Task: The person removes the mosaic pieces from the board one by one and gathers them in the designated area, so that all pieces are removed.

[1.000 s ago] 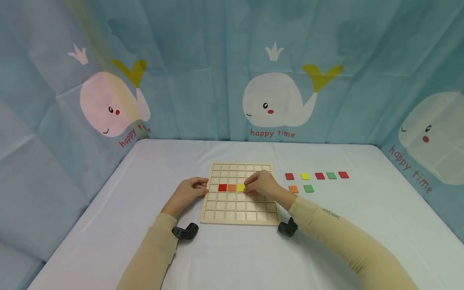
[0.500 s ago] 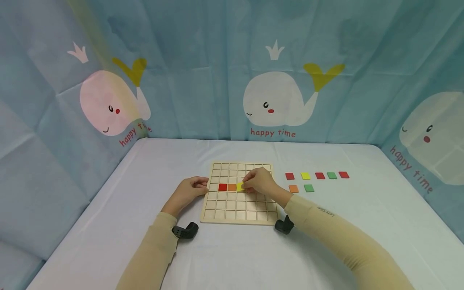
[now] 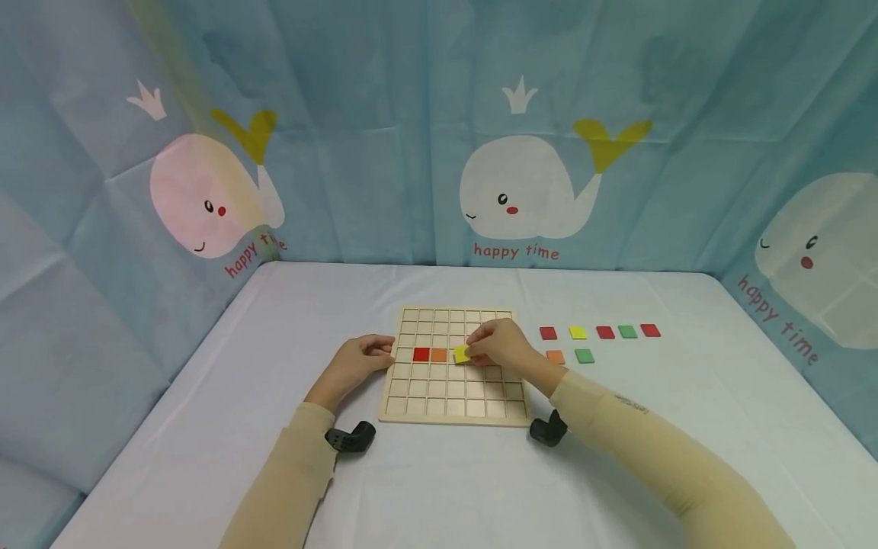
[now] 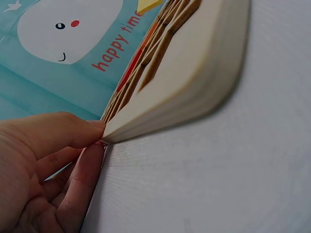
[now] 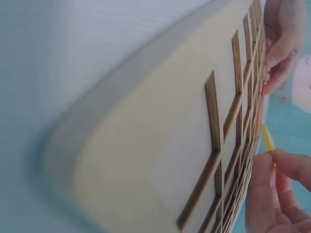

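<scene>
A square wooden grid board [image 3: 418,412] lies on the white table in the head view. A red tile [image 3: 421,354] and an orange tile [image 3: 439,355] sit side by side in its cells. To the right of them, my right hand [image 3: 504,347] pinches a yellow tile [image 3: 461,354] between thumb and fingers. The right wrist view shows that yellow tile [image 5: 267,139] tilted, raised off the grid. My left hand [image 3: 353,366] is at the board's left edge; in the left wrist view, the thumb and a finger of the left hand [image 4: 53,165] pinch that edge.
Right of the board lie several loose tiles in two rows, among them a red tile [image 3: 548,333], a yellow tile [image 3: 578,333], an orange tile [image 3: 555,357] and a green tile [image 3: 584,356]. A blue curtain [image 3: 357,191] with whale prints stands behind the table.
The yellow tile, earlier flat against the orange one, has been tilted up and shifted slightly right in my right hand, leaving a gap. The left hand stays put.
</scene>
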`<state>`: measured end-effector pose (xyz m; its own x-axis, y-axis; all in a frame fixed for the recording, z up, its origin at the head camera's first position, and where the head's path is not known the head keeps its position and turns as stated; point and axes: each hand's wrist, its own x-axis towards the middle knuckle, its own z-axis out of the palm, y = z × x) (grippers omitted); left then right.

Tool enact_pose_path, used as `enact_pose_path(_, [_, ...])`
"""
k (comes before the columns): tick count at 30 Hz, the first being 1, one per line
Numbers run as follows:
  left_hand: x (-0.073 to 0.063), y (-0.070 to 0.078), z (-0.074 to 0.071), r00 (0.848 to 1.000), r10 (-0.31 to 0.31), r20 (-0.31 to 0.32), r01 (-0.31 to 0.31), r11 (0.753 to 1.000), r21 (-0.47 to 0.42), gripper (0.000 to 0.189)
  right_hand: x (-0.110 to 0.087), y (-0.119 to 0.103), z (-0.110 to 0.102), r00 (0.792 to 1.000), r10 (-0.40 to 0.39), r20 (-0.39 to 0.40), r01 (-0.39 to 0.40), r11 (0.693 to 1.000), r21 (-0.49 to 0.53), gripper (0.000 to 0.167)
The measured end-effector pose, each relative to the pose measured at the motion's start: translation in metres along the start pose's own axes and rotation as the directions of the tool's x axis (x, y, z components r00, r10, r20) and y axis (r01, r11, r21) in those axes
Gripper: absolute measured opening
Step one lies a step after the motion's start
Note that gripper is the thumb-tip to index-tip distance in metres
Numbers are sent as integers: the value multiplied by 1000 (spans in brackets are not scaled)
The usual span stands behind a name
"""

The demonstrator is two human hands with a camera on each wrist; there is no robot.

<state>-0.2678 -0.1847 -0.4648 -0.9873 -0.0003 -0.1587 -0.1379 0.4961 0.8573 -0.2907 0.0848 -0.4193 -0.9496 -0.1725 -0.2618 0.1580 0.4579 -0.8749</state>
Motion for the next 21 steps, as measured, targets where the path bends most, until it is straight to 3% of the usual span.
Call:
enact_pose_path(7, [0, 1, 0, 1000, -1, 2, 1, 1000, 27, 42, -3, 6, -14, 999, 50, -12, -49, 998, 37, 14])
enact_pose_path(14, [1, -1, -2, 1000, 11, 6, -11, 1000, 21, 43, -6, 10, -26, 999, 32, 22, -34, 998, 62, 16])
enact_pose_path(21, [1, -2, -1, 1000, 16, 6, -16, 1000, 26, 44, -13, 16, -40, 999, 45, 12, -45, 999, 20, 20])
